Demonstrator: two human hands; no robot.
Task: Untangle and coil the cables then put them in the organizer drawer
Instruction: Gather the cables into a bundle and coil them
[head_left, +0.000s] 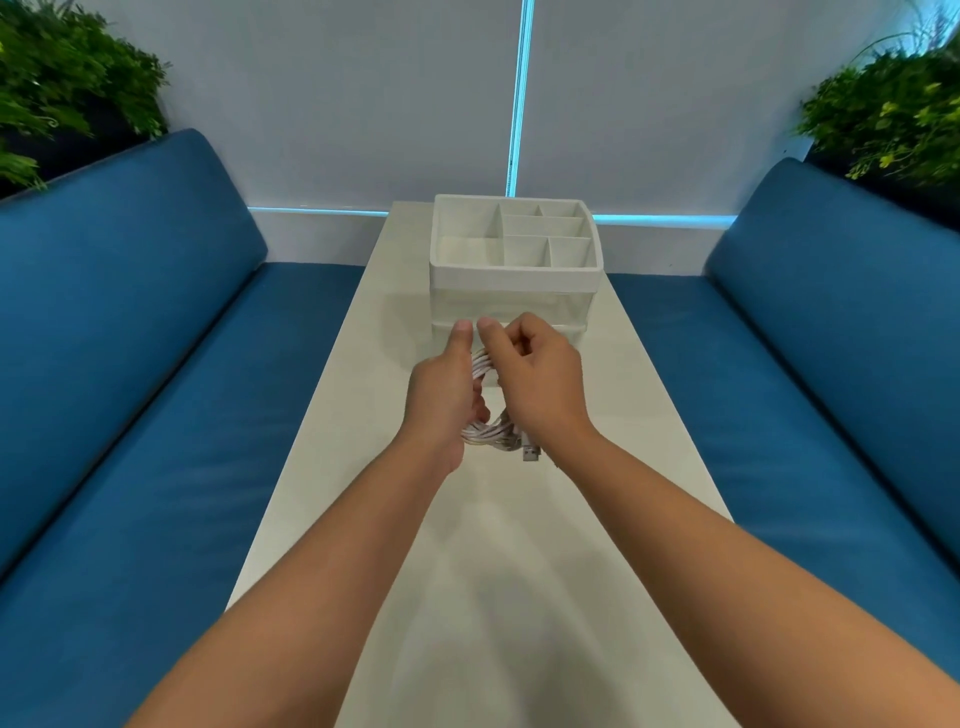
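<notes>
We are holding a coiled white cable (480, 415) up in the air between both hands, over the middle of the white table (623, 415) and just in front of the organizer (514, 280). The coil is standing roughly on edge, its loops bunched together, and a metal USB plug (531, 455) is sticking out at its lower end, below our right wrist. Our left hand (444, 395) is gripping the coil's left side with fingers wrapped through the loop and the thumb pointing up. Our right hand (535, 374) is curling its fingers round the upper right part of the coil, thumb raised beside the left thumb, the two tips nearly touching. The organizer is sitting at the far end of the table, its divided top compartments lying open above a clear drawer front; whether that drawer is pulled out we cannot tell. Blue cushioned benches (156, 364) are flanking the table on both sides, with green plants (67, 88) sitting behind them.
</notes>
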